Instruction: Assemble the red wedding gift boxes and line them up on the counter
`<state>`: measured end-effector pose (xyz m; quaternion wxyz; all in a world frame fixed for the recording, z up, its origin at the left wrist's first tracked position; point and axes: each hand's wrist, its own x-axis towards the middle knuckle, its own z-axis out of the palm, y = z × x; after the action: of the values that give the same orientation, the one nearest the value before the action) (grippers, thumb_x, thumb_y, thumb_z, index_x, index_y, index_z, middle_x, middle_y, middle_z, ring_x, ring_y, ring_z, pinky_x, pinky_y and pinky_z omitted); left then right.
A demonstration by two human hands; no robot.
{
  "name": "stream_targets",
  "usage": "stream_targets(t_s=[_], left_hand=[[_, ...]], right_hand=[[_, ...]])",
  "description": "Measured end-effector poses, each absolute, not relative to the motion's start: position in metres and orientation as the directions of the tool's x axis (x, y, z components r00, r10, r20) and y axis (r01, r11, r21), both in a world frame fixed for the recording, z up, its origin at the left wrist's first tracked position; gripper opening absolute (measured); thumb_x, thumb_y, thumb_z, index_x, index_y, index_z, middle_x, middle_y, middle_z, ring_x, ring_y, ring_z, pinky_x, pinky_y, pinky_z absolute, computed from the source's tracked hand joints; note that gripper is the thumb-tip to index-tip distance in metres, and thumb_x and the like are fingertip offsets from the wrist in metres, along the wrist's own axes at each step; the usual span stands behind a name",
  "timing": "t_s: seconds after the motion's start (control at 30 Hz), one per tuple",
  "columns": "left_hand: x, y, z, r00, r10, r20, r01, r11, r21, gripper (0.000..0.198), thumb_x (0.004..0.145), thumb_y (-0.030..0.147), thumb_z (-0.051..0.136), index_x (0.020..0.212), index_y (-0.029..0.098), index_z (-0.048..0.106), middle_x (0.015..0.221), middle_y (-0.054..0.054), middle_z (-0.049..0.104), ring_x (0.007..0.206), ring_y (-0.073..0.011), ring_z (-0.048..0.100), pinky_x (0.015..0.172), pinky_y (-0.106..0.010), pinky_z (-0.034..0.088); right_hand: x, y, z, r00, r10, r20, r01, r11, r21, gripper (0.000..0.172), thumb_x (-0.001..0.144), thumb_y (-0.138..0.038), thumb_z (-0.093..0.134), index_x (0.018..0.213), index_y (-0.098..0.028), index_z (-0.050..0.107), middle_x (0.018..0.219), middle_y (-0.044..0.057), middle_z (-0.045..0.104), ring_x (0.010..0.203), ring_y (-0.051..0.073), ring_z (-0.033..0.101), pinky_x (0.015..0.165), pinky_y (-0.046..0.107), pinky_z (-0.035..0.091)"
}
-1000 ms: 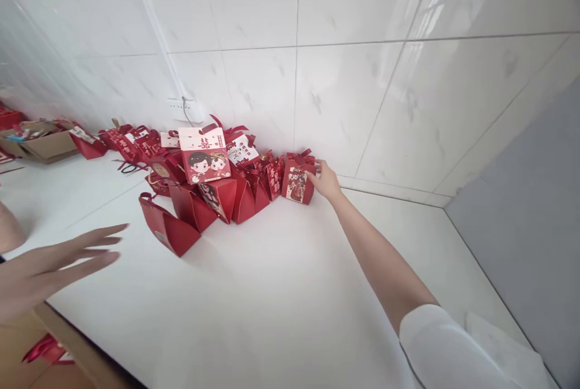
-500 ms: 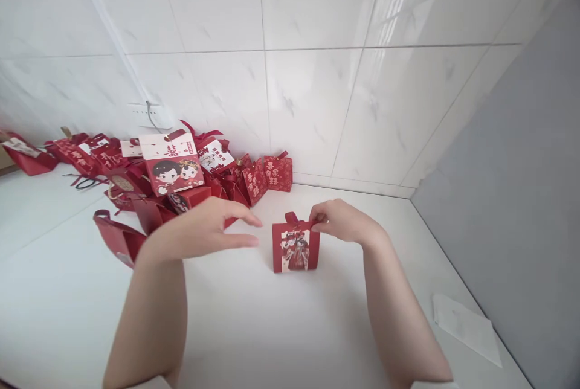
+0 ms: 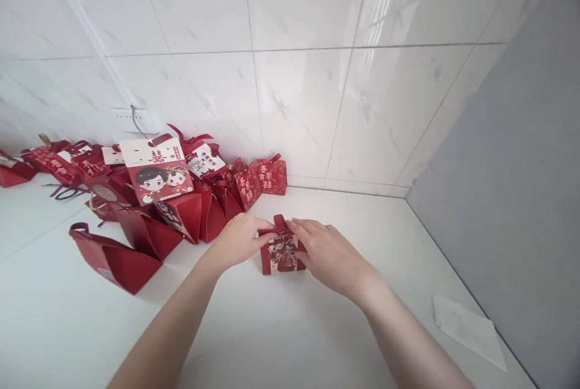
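A small red gift box (image 3: 283,258) with a printed picture of costumed figures stands upright on the white table. A dark red ribbon loop (image 3: 280,221) rises from its top. My left hand (image 3: 240,239) pinches the box's upper left corner between thumb and fingers. From the other side, my right hand (image 3: 324,250) is closed over the upper right corner, its fingers near the base of the ribbon and its thumb on the front. Part of the box's right side is hidden behind that hand.
Many red gift boxes and bags crowd the left, one printed with two cartoon faces (image 3: 158,177). The nearest red box (image 3: 120,256) lies left of my forearm. Scissors (image 3: 67,194) rest behind it. White paper (image 3: 469,330) lies at right, and a tiled wall (image 3: 299,105) rises behind.
My left hand has moved right from open air and taken hold of the box's left corner. My right hand has shifted its grip farther over the top and front. The view has turned slightly.
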<state>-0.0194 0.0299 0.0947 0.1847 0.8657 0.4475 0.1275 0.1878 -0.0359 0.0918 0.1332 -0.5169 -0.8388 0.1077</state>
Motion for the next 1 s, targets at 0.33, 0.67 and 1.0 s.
stream_targets(t_s=[0.33, 0.67, 1.0], left_hand=[[-0.017, 0.038, 0.089, 0.597, 0.802, 0.035, 0.617, -0.487, 0.619, 0.020, 0.085, 0.033, 0.052, 0.080, 0.019, 0.063, 0.069, 0.003, 0.056, 0.066, -0.0123, 0.047, 0.059, -0.021, 0.034], [-0.014, 0.038, 0.087, 0.600, 0.800, 0.011, 0.641, -0.488, 0.592, 0.018, 0.087, 0.033, 0.049, 0.081, 0.020, 0.061, 0.066, 0.004, 0.051, 0.062, -0.0108, 0.041, 0.054, -0.021, 0.031], [-0.014, 0.036, 0.090, 0.598, 0.802, 0.004, 0.572, -0.430, 0.698, 0.022, 0.089, 0.034, 0.047, 0.097, 0.024, 0.064, 0.095, 0.001, 0.068, 0.084, -0.0152, 0.060, 0.074, -0.023, 0.045]], right_hand=[[0.192, -0.017, 0.087, -0.377, 0.903, 0.207, 0.853, 0.426, -0.303, 0.015, 0.093, -0.013, 0.042, 0.091, -0.019, 0.056, 0.079, 0.004, 0.061, 0.067, 0.016, 0.053, 0.058, 0.026, 0.034], [0.197, -0.007, 0.082, -0.305, 0.948, 0.086, 0.797, 0.304, -0.523, 0.019, 0.092, -0.019, 0.040, 0.079, -0.023, 0.052, 0.064, -0.003, 0.057, 0.055, 0.012, 0.045, 0.052, 0.024, 0.025], [0.200, 0.000, 0.080, -0.290, 0.948, 0.134, 0.748, 0.311, -0.586, 0.016, 0.090, -0.025, 0.044, 0.083, -0.024, 0.059, 0.077, -0.001, 0.065, 0.064, 0.013, 0.053, 0.056, 0.024, 0.030]])
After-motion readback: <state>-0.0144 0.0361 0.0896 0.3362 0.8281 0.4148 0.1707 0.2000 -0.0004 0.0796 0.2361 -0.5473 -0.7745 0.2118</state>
